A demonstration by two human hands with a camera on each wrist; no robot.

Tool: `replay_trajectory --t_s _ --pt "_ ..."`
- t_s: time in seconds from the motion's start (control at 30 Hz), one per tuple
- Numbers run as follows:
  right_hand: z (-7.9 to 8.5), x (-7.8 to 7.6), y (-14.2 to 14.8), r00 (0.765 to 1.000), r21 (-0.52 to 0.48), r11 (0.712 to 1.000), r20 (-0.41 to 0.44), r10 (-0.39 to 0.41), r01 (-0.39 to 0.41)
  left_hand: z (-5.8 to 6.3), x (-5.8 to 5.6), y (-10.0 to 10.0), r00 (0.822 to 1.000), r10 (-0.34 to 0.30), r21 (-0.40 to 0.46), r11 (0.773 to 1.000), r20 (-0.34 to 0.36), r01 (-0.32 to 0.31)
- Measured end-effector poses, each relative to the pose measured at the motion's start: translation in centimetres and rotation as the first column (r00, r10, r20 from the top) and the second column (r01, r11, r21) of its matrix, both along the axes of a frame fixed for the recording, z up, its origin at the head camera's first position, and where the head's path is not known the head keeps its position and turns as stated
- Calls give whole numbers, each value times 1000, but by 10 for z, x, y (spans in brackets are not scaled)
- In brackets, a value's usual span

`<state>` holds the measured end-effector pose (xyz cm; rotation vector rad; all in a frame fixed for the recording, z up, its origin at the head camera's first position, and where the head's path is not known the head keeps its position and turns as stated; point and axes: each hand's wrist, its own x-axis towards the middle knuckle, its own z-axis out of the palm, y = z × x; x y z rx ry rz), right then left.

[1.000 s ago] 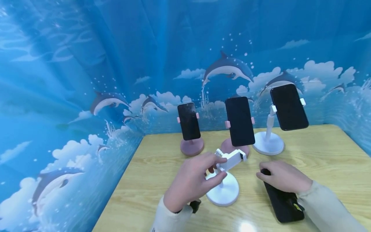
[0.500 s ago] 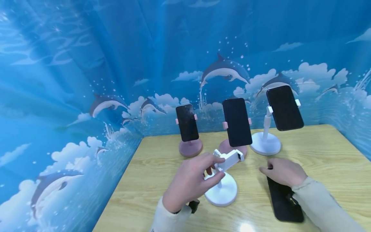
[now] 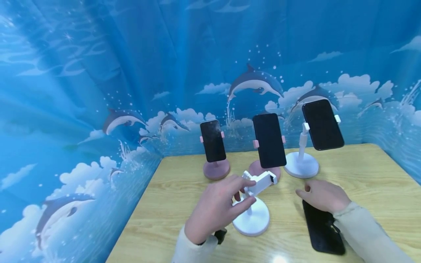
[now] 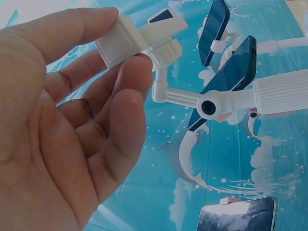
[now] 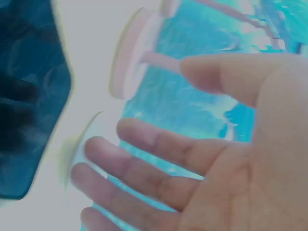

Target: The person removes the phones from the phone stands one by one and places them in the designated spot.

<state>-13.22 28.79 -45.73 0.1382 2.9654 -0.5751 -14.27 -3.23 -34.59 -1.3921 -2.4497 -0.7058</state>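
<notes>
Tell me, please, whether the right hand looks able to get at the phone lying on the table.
Probably yes: the right hand is near the lying phone and holds nothing, and nothing visible stands between the two.

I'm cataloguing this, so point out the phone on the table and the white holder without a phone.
Phone on the table (image 3: 319, 228): head view, its upward face.
Empty white holder (image 3: 257, 217): head view, its round base.
</notes>
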Motion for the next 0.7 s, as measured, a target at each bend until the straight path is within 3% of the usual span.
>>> replay_trajectory --t_s 0.13,0.23,0.3,0.4,0.53,0.6,0.7 --pt "14 4 -11 990 -63 998 -139 6 -15 -1 0 0 1000 -8 4 1000 0 8" --pt "31 11 -27 953 -116 992 -304 16 -54 -1 0 0 1000 -9 4 1000 -9 9" --pt "42 19 -37 909 -147 984 -416 28 -98 -1 0 0 1000 -5 1 1000 -12 5" --pt "58 35 -53 821 -148 973 -568 63 -176 -1 1 0 1000 2 -2 1000 -12 -2" --pt "73 54 -69 719 -53 961 -675 166 -272 -1 1 1 1000 8 -6 1000 -16 -8" --pt "78 61 -75 708 -7 954 -672 219 -301 -1 1 1 1000 6 -7 1000 -26 -6" --pt "82 69 -81 736 -2 937 -620 272 -348 -1 1 1 999 0 -8 1000 -32 -1"
